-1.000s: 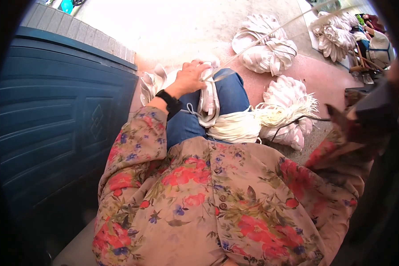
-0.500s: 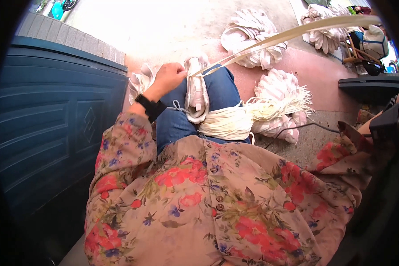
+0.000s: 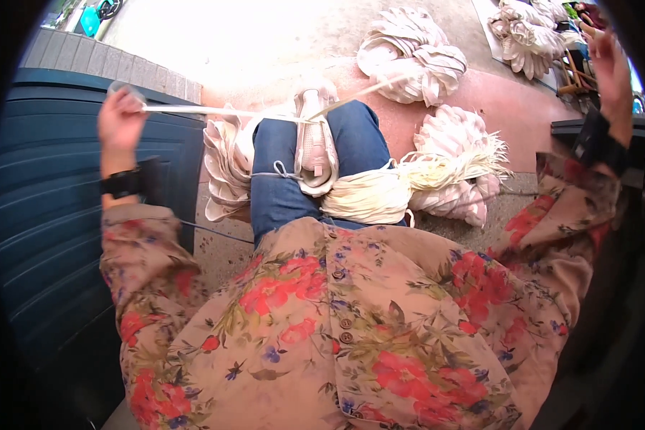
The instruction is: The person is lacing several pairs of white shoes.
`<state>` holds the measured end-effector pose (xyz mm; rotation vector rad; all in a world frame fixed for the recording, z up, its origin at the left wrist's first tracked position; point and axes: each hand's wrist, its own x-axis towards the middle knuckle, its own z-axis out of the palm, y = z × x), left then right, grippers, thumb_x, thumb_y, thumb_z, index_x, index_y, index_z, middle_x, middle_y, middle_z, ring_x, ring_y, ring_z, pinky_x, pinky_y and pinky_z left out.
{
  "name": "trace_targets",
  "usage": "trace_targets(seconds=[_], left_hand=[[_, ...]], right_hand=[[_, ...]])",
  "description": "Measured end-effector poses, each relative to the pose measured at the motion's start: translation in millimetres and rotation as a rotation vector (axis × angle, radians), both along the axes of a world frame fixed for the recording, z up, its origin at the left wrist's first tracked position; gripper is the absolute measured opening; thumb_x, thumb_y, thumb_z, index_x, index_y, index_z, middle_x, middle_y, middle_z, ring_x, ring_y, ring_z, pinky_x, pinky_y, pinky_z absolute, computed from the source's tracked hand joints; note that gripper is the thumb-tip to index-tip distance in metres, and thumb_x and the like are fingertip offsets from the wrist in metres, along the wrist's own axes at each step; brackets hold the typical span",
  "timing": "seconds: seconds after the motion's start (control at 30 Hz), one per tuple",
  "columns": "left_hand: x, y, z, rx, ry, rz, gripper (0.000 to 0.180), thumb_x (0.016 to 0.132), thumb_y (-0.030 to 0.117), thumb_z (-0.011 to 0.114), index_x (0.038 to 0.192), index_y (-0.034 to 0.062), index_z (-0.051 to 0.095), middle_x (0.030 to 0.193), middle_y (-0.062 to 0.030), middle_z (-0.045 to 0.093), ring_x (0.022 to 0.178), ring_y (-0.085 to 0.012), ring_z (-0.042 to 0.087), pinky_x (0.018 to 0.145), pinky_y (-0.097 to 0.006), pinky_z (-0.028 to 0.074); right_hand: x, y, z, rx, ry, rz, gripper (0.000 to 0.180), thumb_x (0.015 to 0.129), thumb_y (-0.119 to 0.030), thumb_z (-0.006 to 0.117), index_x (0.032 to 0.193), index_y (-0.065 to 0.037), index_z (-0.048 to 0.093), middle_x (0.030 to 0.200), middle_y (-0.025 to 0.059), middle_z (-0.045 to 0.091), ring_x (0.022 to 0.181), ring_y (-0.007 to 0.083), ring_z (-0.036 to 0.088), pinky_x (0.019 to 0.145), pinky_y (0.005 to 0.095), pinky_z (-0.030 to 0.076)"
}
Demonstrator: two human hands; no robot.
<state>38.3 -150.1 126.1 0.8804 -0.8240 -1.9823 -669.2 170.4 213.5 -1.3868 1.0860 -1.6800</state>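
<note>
Between my knees rests a pale shoe upper point(image 3: 315, 154). A cream shoelace point(image 3: 208, 110) runs from its far eyelets out to the left. My left hand point(image 3: 122, 118), raised by the blue panel, is closed on that lace and draws it nearly straight. The lace's other length point(image 3: 369, 91) slants to the upper right and fades in a blur. My right hand point(image 3: 609, 72) is up at the far right rim; its fingers are blurred and nothing clear shows in them. On my right thigh lies a bundle of cream laces point(image 3: 369, 197). A thin grey cord point(image 3: 283, 170) is bowed round my left thigh.
Clusters of pale shoe uppers lie on the floor: one beyond my right knee point(image 3: 412, 61), one beside it point(image 3: 455, 140), one left of my legs point(image 3: 226, 168), one at the back right point(image 3: 527, 36). A blue panelled door point(image 3: 93, 186) stands close on the left.
My left hand has swung from the shoe upper out to the left, pulling lace with it. My right hand has come into view at upper right. The long lace stretching right has dropped back and looks shorter.
</note>
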Motion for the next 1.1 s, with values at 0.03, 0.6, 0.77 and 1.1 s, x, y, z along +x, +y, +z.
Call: trace_targets(seconds=[0.03,0.6,0.77,1.1], left_hand=[[13.3,-5.6,13.5,0.031,-0.216,0.359,0.025,0.087,0.012,0.038,0.062,0.0126,0.036,0.051,0.0032,0.028,0.050,-0.0101,0.033,0.054,-0.030,0.030],[-122.4,130.5,-142.6,-0.098,-0.608,-0.400,0.016,0.084,0.017,0.053,0.087,0.0019,0.059,0.066,0.0023,0.052,0.056,-0.0039,0.045,0.046,-0.018,0.037],[-131.7,150.0,-155.7,-0.279,-0.807,-0.554,0.019,0.082,0.015,0.053,0.085,-0.0013,0.062,0.068,-0.0009,0.057,0.057,-0.0077,0.051,0.052,-0.020,0.041],[-141.8,152.9,-174.7,-1.212,-1.270,-0.331,0.014,0.077,0.014,0.055,0.076,0.0043,0.065,0.075,-0.0112,0.062,0.070,-0.0284,0.053,0.065,-0.038,0.044]], right_hand=[[16.8,13.5,-24.9,0.118,-0.107,-0.353,0.017,0.084,-0.013,0.055,0.097,-0.002,0.056,0.082,0.0039,0.057,0.075,0.0121,0.052,0.072,0.0237,0.042],[389.1,-77.2,-279.7,0.692,0.995,-0.287,0.020,0.078,-0.022,0.050,0.075,-0.011,0.066,0.082,0.0103,0.057,0.085,0.0297,0.051,0.070,0.0435,0.039],[389.7,-82.5,-275.2,0.652,1.090,-0.266,0.017,0.074,-0.017,0.051,0.071,-0.008,0.065,0.082,0.0114,0.057,0.085,0.0295,0.052,0.070,0.0441,0.038],[393.4,-94.2,-269.1,0.307,1.415,-0.103,0.008,0.067,-0.009,0.054,0.068,-0.007,0.061,0.079,0.0077,0.055,0.082,0.0236,0.050,0.070,0.0376,0.036]])
